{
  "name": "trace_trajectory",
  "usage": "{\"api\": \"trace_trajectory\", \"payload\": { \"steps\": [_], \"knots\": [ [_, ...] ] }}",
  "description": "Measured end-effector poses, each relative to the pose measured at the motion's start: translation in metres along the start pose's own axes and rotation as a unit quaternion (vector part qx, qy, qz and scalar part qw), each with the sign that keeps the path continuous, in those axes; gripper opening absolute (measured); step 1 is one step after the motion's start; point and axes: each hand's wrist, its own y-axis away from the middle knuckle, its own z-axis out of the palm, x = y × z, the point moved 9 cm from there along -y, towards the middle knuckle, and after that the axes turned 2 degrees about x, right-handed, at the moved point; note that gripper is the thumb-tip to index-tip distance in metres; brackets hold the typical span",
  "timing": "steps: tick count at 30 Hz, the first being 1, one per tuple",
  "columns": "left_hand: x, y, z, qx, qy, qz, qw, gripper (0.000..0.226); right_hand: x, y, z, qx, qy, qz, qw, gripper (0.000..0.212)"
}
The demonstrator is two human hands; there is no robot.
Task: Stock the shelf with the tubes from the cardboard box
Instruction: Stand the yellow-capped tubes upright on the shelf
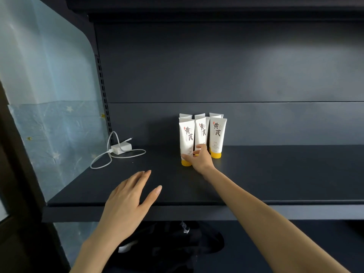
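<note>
White tubes (217,133) stand 2 deep on the shelf (275,174), rear 3 mostly hidden. The right hand (200,157) grips the middle tube (201,131), hiding its cap; left hand (128,196) spread, empty.

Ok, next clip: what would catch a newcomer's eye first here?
The cluster of white tubes with yellow caps stands cap-down in two rows at the middle of the dark shelf. The right hand grips the middle front tube at its base, while the left hand is spread open at the shelf's front edge. A white charger with its cable lies toward the shelf's left end.
</note>
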Motion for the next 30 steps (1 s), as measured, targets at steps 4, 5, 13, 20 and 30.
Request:
{"api": "trace_trajectory", "payload": {
  "steps": [4,5,13,20,30],
  "knots": [
    [0.003,-0.001,0.003,-0.004,0.006,0.02,1.0,0.092,-0.008,0.015,-0.021,0.021,0.064,-0.036,0.997,0.058],
    [0.003,-0.002,0.005,-0.006,0.003,0.027,1.0,0.092,-0.011,0.021,-0.028,0.027,0.107,-0.055,0.992,0.054],
    [0.02,-0.018,0.016,-0.011,-0.045,0.054,0.998,0.091,-0.006,0.118,-0.11,0.095,0.479,-0.122,0.864,0.071],
    [0.067,-0.004,0.023,-0.025,-0.025,0.098,0.995,0.09,0.042,0.198,-0.197,0.142,0.553,-0.043,0.82,0.069],
    [0.175,0.03,0.055,-0.05,-0.001,0.175,0.983,0.081,0.107,0.3,-0.324,0.216,0.553,0.065,0.802,0.078]
  ]
}}
